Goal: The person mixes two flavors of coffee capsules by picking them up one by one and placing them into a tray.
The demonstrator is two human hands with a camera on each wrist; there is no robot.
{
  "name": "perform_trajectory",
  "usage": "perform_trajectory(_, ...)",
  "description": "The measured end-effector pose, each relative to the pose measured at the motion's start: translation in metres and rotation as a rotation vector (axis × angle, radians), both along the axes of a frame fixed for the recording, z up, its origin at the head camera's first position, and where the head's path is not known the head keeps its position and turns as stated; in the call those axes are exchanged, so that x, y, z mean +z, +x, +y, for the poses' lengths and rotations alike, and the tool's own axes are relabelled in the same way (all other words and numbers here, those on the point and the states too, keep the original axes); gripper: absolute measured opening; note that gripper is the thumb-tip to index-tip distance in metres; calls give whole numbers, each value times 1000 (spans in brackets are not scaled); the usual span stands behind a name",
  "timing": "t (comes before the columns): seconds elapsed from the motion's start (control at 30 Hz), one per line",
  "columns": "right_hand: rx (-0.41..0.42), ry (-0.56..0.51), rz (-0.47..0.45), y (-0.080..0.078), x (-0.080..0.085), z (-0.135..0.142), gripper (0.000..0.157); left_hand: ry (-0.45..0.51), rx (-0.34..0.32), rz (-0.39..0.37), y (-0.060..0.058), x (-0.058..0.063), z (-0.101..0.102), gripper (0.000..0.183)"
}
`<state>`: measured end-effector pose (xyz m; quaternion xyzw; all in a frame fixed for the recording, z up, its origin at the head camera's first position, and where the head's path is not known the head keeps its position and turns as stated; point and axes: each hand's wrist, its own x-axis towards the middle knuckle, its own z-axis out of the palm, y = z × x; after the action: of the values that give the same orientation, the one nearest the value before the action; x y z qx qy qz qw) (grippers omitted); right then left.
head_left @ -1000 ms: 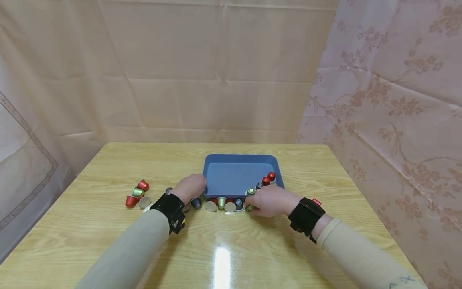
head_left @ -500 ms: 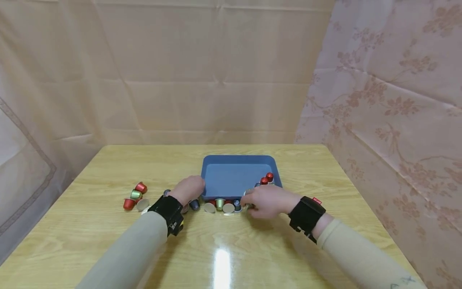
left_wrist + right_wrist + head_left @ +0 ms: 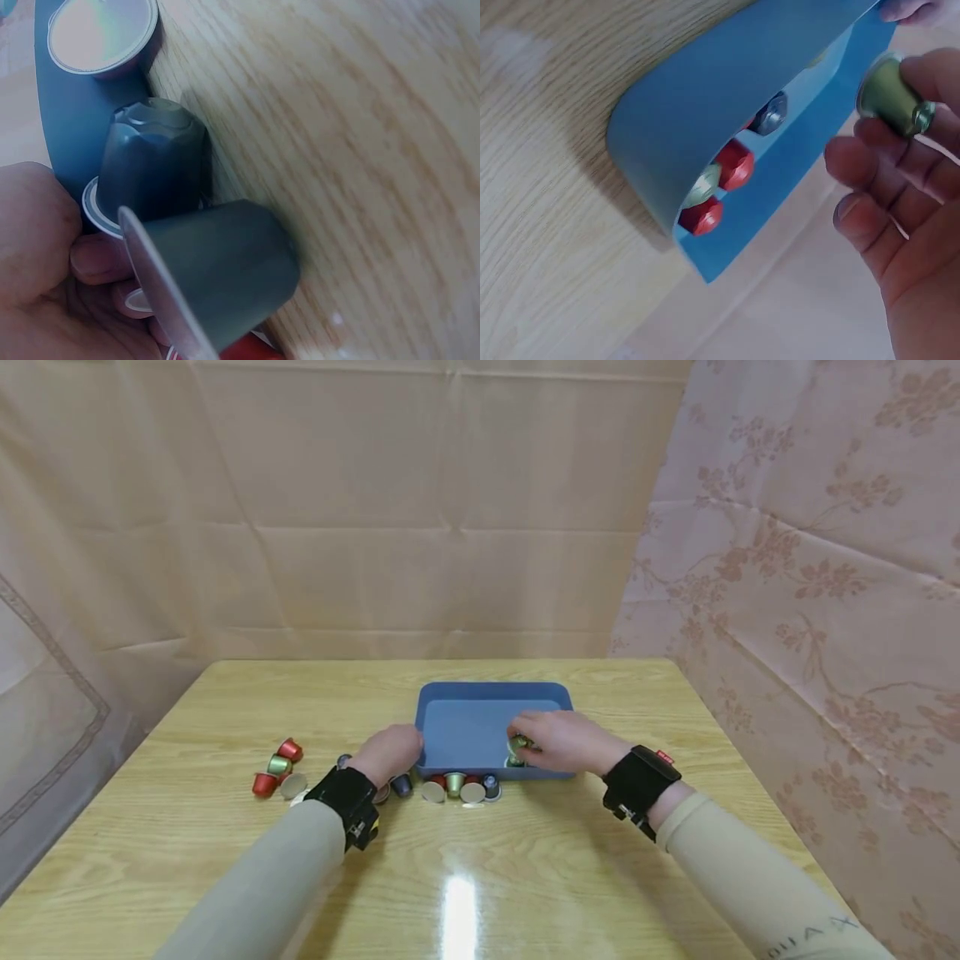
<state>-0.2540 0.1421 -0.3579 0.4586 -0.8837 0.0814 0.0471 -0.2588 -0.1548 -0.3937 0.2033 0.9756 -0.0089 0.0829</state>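
Observation:
My right hand (image 3: 566, 739) is over the right part of the blue tray (image 3: 457, 727). Between thumb and fingers it pinches a green coffee capsule (image 3: 889, 90), clear of the tray in the right wrist view. At the tray's left edge my left hand (image 3: 392, 752) grips the rim with curled fingers, partly hidden in the head view. Close to these fingers in the left wrist view, a grey-green capsule (image 3: 225, 262) lies tipped on its side and a dark capsule (image 3: 154, 165) stands beside it. Red capsules (image 3: 735, 165) and a dark blue capsule (image 3: 771, 114) are inside the tray.
Along the tray's front wall lies a row of capsules, with a green capsule (image 3: 454, 783) and a dark blue capsule (image 3: 491, 787) among them. At the left are more loose capsules, including a red capsule (image 3: 264, 785). The wooden table (image 3: 480, 877) extends toward me.
My right hand has picked up the green capsule from in front of the tray and moved up over the tray with it. The left hand stays at the tray's left edge.

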Motion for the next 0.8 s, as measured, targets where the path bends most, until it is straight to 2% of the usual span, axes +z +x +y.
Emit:
perform_trajectory(0.17,-46,14,61,-8,-4,1,16,7,15,-8,1,0,1,21)
perform_trajectory(0.4,-116,66,36,-16,-8,-3,18,-19,-15,-1,-1,0,-1,20)
perform_trajectory(0.6,-99,68,53,-21,-13,-8,18,7,4,-3,-1,1,-1,24)
perform_trajectory(0.8,-98,83,65,-25,-20,-11,17,-31,-18,9,-3,-2,0,23)
